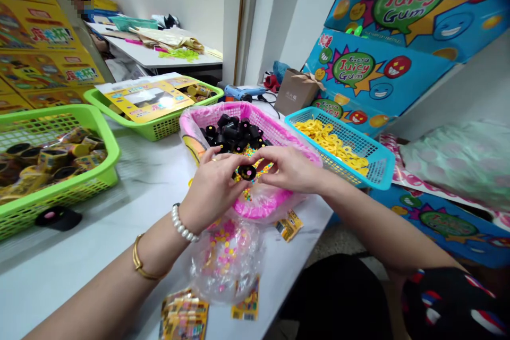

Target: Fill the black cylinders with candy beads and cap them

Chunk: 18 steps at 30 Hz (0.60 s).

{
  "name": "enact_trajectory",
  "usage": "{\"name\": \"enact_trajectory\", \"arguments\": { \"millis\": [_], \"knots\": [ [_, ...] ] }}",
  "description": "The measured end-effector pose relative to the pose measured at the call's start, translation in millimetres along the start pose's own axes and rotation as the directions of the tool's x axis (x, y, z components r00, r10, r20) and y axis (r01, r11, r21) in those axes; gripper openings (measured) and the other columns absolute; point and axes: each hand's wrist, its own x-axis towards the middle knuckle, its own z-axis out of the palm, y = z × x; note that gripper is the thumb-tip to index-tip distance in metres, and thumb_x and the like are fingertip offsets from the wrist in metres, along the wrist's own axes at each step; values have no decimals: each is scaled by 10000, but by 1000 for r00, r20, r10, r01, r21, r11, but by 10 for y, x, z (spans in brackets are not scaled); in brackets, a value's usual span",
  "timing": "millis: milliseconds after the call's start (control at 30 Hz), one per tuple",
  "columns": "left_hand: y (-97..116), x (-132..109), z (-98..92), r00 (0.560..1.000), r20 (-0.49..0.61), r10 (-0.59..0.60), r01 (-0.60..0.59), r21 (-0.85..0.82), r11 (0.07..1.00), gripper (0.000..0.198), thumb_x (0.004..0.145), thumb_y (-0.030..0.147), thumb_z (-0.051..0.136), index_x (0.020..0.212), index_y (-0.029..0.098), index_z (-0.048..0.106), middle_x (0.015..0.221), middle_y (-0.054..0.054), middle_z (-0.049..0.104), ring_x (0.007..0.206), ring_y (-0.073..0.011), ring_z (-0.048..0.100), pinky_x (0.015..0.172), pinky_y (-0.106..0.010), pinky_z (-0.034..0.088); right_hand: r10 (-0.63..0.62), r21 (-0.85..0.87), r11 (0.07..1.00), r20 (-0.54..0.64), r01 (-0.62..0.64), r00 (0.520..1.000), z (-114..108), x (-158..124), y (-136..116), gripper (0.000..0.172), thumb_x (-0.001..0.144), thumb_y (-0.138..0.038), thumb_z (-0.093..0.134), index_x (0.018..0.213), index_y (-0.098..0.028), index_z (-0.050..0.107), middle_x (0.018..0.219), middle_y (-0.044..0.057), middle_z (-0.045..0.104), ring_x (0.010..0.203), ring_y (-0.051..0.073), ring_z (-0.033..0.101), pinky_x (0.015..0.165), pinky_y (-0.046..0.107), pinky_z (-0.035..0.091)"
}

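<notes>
Above the pink basket (255, 210), my left hand (217, 186) grips a small black cup (247, 172) between thumb and fingers. One end of the cup faces me, with a pink dot in the middle. My right hand (289, 169) meets it from the other side, index finger and thumb curled against the cup's edge. The plastic-lined basket holds a heap of black cups (233, 130) and many tiny coloured candies (247, 195). Below my left hand lies a clear plastic bag (225, 265) with pink and yellow discs in it.
A blue basket of yellow plastic pieces (332, 141) stands right. Green baskets (113, 156) with wrapped cups are left, near a loose black cup (59, 219). Printed packets (184, 313) lie in front. Juicy Gum boxes (370, 74) are stacked right. A person (79, 0) sits behind.
</notes>
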Motion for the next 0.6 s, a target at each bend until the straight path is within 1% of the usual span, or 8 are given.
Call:
{"name": "enact_trajectory", "arguments": {
  "millis": [100,200,300,400,433,500,533,600],
  "knots": [
    [-1,1,0,1000,21,21,-20,-36,999,299,833,170,589,1128,223,596,1104,-16,721,1010,-194,651,1137,-458,285,5,64,998,-65,0,998,102,-46,24,335,760,-96,611,1080,-198,619,1072,26,697,947,161,663,824,274,497],
    [24,9,-34,999,52,16,-12,-63,998,309,854,182,573,1159,224,591,1113,-21,712,1067,-203,630,1053,-415,397,24,37,999,-88,-21,996,99,-45,75,261,780,-122,623,1034,-180,635,1016,30,708,903,154,666,796,264,490],
    [61,21,-107,993,103,-55,60,-54,997,269,850,280,631,1108,205,629,992,-28,726,926,-201,664,836,-335,498,92,-42,995,-34,-93,995,40,-45,162,179,794,-173,640,968,-178,680,928,26,724,851,162,666,753,269,475],
    [100,37,-205,973,156,-171,173,0,985,254,823,344,684,1028,195,668,854,-16,729,749,-182,671,683,-293,486,145,-64,988,86,-140,986,-21,-77,198,161,795,-235,663,939,-179,709,896,30,736,830,178,669,740,285,475],
    [113,42,-236,969,160,-187,186,22,982,240,816,331,695,1014,197,675,839,-14,729,737,-181,671,673,-289,481,146,-59,988,103,-140,984,-39,-96,186,162,796,-242,666,937,-177,712,898,34,737,834,182,671,747,290,479],
    [139,49,-278,974,156,-165,159,54,986,220,802,279,709,1008,208,679,861,-13,731,781,-190,678,710,-295,487,144,-17,990,55,-143,988,-64,-138,126,160,802,-238,659,941,-177,710,900,38,736,836,181,672,760,296,490],
    [151,50,-285,979,150,-139,131,62,989,225,796,257,713,1014,215,675,886,-13,732,820,-198,680,743,-304,491,143,38,989,9,-143,990,-68,-157,85,170,804,-235,657,957,-178,702,917,39,732,844,177,672,769,296,498],
    [167,45,-267,987,124,-106,100,55,993,267,787,228,716,1043,213,645,943,-21,730,879,-207,681,783,-318,499,128,238,965,-47,-113,991,-45,-177,3,231,800,-245,665,1022,-180,671,1001,46,713,894,170,672,793,297,522]
  ]
}}
